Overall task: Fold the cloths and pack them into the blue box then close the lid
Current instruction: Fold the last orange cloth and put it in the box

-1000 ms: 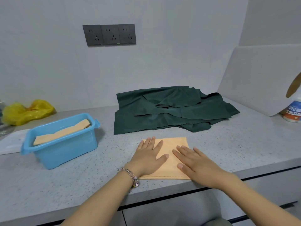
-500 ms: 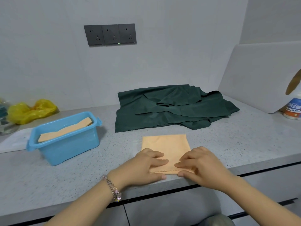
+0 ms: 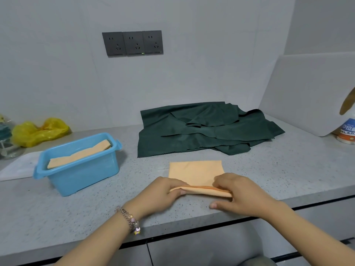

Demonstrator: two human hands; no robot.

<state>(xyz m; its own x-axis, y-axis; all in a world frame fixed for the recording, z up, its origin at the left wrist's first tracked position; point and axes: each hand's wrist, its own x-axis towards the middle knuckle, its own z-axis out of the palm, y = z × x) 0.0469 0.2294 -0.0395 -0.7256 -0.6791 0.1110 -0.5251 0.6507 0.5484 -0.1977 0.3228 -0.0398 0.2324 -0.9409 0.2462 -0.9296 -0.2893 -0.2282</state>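
Note:
A folded orange cloth [image 3: 196, 172] lies on the counter near its front edge. My left hand [image 3: 161, 196] pinches the cloth's near left corner and my right hand [image 3: 237, 194] pinches its near right corner, with the near edge lifted off the counter. The blue box [image 3: 82, 172] stands open to the left, with another folded orange cloth [image 3: 78, 156] inside. A loose pile of dark green cloths [image 3: 203, 129] lies behind the orange cloth, by the wall.
A white flat sheet [image 3: 17, 167] lies left of the box, partly under it. A yellow plastic bag [image 3: 38, 131] and a glass jar [image 3: 6, 141] sit at far left. A white board [image 3: 307, 93] leans at right, beside a bottle [image 3: 347, 131].
Both hands went from pressing flat on the orange cloth to sliding back to its near edge, pinching the corners and lifting that edge.

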